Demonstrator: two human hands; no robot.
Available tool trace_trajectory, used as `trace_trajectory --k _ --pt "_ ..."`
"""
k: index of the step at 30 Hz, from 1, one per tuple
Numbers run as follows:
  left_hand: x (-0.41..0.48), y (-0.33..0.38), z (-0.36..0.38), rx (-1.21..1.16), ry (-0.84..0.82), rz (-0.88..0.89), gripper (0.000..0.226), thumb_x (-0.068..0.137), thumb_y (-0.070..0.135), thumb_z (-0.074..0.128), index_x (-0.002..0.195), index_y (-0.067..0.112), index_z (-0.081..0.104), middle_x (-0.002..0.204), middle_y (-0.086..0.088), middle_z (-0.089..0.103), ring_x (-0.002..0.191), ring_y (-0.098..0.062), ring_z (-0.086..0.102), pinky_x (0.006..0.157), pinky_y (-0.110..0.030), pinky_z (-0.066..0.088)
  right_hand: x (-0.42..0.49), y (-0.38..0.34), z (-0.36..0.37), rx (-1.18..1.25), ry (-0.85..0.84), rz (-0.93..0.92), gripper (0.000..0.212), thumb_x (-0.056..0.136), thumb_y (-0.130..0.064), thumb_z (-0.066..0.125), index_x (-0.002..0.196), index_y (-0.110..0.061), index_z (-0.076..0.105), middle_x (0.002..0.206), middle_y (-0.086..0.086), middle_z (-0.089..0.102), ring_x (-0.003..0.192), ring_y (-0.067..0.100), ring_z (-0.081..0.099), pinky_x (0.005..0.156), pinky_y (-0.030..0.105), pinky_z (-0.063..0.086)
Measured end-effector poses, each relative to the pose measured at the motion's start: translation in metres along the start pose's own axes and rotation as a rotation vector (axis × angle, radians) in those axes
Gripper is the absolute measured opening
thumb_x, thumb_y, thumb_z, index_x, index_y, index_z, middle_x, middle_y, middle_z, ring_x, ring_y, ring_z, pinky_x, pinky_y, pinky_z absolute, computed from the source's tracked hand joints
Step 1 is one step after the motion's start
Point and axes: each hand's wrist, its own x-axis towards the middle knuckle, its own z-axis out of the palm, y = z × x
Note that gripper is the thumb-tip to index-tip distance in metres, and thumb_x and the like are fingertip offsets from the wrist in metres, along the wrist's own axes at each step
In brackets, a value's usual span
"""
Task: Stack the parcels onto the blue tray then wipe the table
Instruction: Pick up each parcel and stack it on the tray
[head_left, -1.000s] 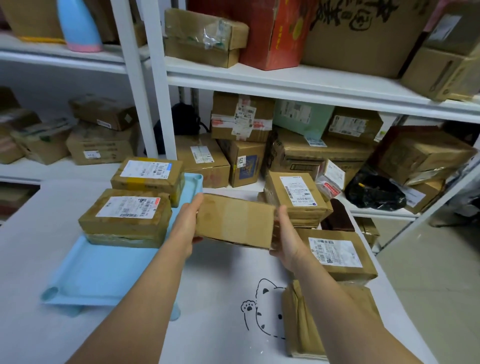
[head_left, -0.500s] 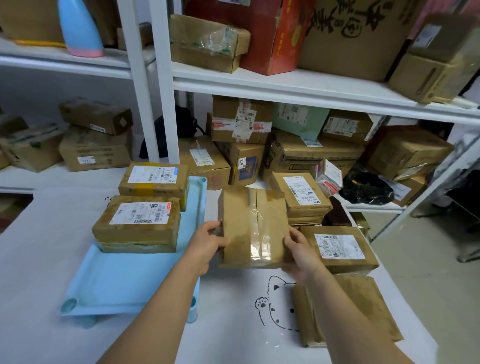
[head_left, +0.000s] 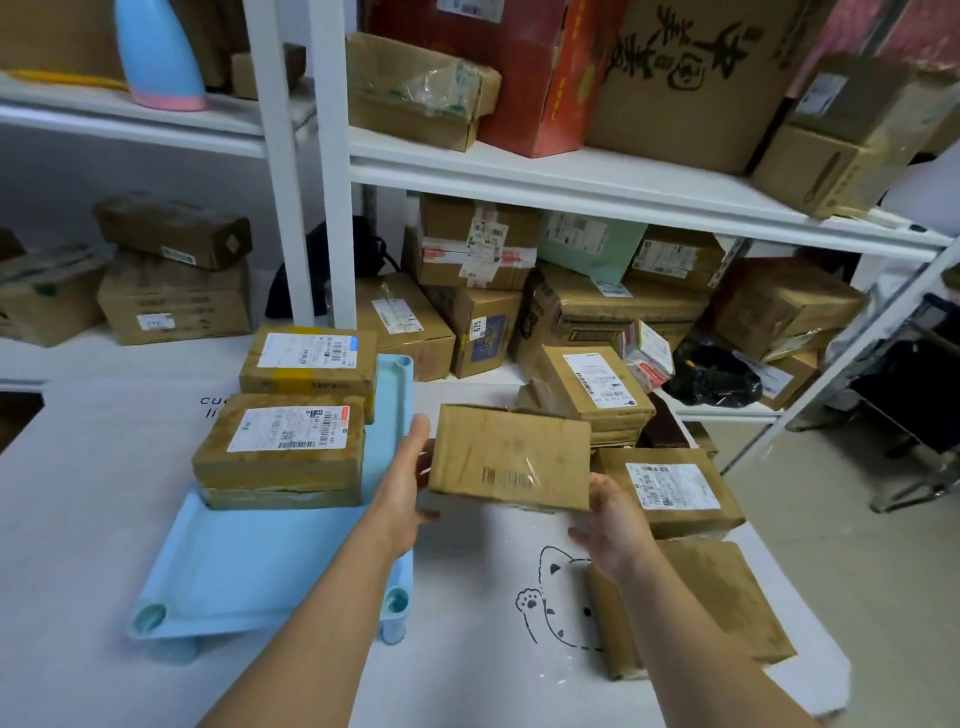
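A brown cardboard parcel (head_left: 511, 457) with a printed barcode is held above the white table, just right of the blue tray (head_left: 249, 566). My left hand (head_left: 408, 478) grips its left edge and my right hand (head_left: 608, 525) holds its lower right corner. On the tray's far half sit a stack of two parcels (head_left: 283, 454) and a further labelled parcel (head_left: 309, 361) behind it. Loose parcels lie on the table at the right: a labelled one (head_left: 670, 493), a plain one (head_left: 691, 603) near the front, and a small stack (head_left: 597, 389) behind.
The white table cover (head_left: 78, 519) has a cat drawing (head_left: 558, 597). White shelving (head_left: 571, 182) packed with boxes stands right behind the table. A black bag (head_left: 714, 376) lies on the lower shelf at right. The floor drops away past the table's right edge.
The held parcel has been turned from upright to lying wide, with its barcode face toward me, and it has shifted slightly left toward the tray. Both hands stayed on it.
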Motion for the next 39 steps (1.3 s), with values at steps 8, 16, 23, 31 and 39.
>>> trace_trajectory --k 8,16,23,31,39 --pt "-0.008 0.011 -0.013 0.109 -0.122 0.171 0.042 0.087 0.016 0.061 0.127 0.027 0.051 0.118 0.005 0.061 0.1 -0.009 0.057 0.079 -0.028 0.044 -0.001 -0.009 0.015 0.107 -0.1 0.018 0.037 0.086 -0.057 0.054 0.098 -0.027 0.072 0.112 0.001 0.071 0.112 0.022 0.06 0.1 0.045 0.042" --pt "-0.007 0.017 -0.029 0.144 -0.051 0.103 0.028 0.088 0.039 0.061 0.098 0.015 0.05 0.103 -0.007 0.063 0.091 -0.02 0.058 0.067 -0.032 0.044 -0.007 -0.026 0.035 0.2 -0.178 -0.057 0.073 0.055 -0.026 0.082 0.125 -0.022 0.061 0.122 0.014 0.066 0.114 0.035 0.061 0.101 0.058 0.042" --pt "-0.025 0.034 -0.052 0.074 0.04 0.157 0.048 0.08 -0.009 0.064 0.116 0.014 0.043 0.102 -0.006 0.063 0.085 -0.024 0.062 0.07 -0.04 0.052 -0.023 -0.045 0.073 -0.175 -0.375 -0.054 0.08 0.054 -0.034 0.082 0.129 -0.029 0.054 0.113 0.005 0.071 0.107 0.028 0.065 0.097 0.05 0.049" --pt "-0.04 0.06 -0.113 -0.211 0.492 0.322 0.044 0.092 0.053 0.04 0.105 0.019 0.064 0.109 -0.005 0.067 0.094 -0.024 0.062 0.079 -0.038 0.05 -0.049 -0.067 0.135 -0.531 -0.565 -0.2 0.102 0.036 -0.031 0.084 0.13 -0.03 0.044 0.127 0.004 0.054 0.113 0.029 0.058 0.098 0.05 0.049" --pt "-0.065 0.05 -0.153 -0.24 0.731 0.334 0.059 0.098 0.048 0.027 0.103 0.004 0.066 0.098 -0.007 0.065 0.088 -0.019 0.058 0.067 -0.027 0.037 -0.076 -0.038 0.191 -0.988 -0.721 -0.391 0.09 0.065 -0.007 0.083 0.138 -0.029 0.035 0.121 -0.003 0.045 0.108 0.015 0.048 0.083 0.025 0.047"
